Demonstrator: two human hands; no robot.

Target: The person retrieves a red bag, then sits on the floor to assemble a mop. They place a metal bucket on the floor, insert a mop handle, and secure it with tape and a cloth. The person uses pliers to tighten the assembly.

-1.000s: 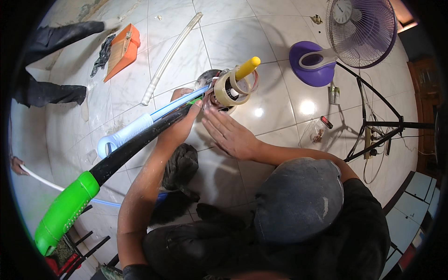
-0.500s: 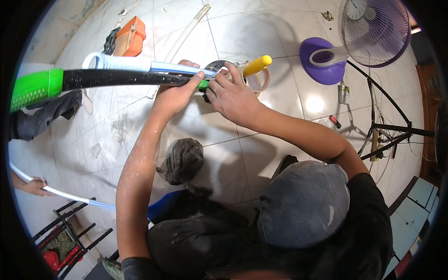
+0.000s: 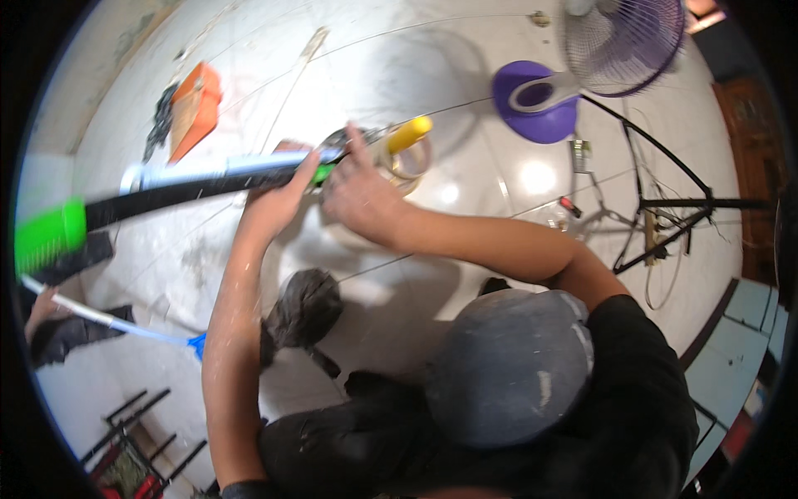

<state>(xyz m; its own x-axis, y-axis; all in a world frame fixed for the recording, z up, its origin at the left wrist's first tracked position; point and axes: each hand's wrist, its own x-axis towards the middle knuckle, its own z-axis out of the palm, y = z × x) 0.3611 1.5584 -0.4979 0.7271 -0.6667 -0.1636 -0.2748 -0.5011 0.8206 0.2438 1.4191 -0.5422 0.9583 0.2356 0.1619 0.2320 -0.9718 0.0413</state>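
My left hand (image 3: 278, 198) is closed around a long black pole (image 3: 191, 190) that runs left to a bright green grip (image 3: 50, 234). A pale blue-white pipe (image 3: 208, 169) lies along the pole's far side. My right hand (image 3: 359, 195) rests with its fingers spread on the pole's right end, next to a roll of tape (image 3: 413, 162) on the floor. A yellow handle (image 3: 410, 133) sticks up out of that roll. Whatever lies under my right palm is hidden.
A purple fan base (image 3: 532, 100) and fan head (image 3: 625, 33) stand at the back right, with a black metal stand (image 3: 682, 208) to the right. An orange object (image 3: 195, 108) lies at the back left and a dark rag (image 3: 303, 303) near my left arm. Another person's hand (image 3: 37, 306) holds a white rod (image 3: 108, 320).
The pole has swung from slanting down-left to nearly level, its green end rising. My right hand has shifted from beside the tape roll onto the pole's end.
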